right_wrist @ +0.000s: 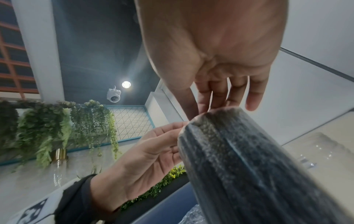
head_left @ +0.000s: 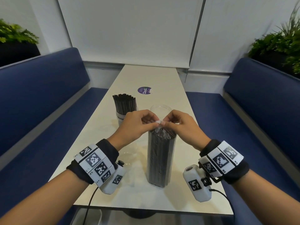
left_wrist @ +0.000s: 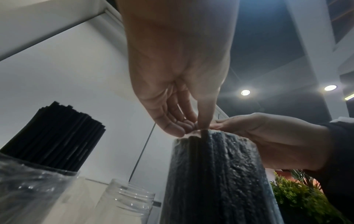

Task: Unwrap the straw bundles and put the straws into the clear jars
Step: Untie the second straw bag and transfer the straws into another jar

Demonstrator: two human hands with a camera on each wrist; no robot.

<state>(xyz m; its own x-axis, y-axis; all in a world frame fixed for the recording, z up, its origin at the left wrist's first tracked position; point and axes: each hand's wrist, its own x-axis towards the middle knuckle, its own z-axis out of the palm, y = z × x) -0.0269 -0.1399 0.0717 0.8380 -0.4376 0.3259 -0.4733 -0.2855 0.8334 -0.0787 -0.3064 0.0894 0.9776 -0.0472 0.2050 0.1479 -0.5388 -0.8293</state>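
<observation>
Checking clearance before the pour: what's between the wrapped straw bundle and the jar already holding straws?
In the head view, only the left hand and bare table lie between wrapped straw bundle and filled jar.

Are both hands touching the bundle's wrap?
Touching. In the head view the left hand and right hand pinch the gathered wrap atop the straw bundle; both wrist views agree.

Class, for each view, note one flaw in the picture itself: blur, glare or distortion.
Head view: wide-angle bending curves the bench edges, and the plants at the sides are smeared. Left wrist view: ceiling lights flare, and the near jar is blurred. Right wrist view: a ceiling lamp glares, and the wrapped straw bundle is soft and grainy.
</observation>
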